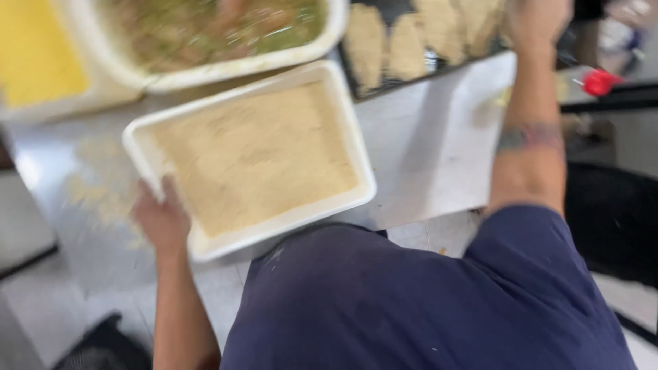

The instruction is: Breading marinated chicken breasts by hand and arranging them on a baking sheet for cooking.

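Observation:
My left hand (161, 218) grips the near left corner of a white rectangular tray (353, 147) filled with pale breadcrumbs, which lies on a steel table (425, 144). My right hand (538, 20) reaches far up to the right, over a dark tray (373, 88) holding several breaded pieces (384, 44); the fingers are cut off by the frame's top edge, so what they hold is hidden. The picture is blurred by motion.
A white tub (226, 68) of greenish mixed food stands at the back. At the far left sits a white tub of yellow liquid (38, 55). Crumbs are scattered on the table by my left hand. A red object (601, 82) lies at the right.

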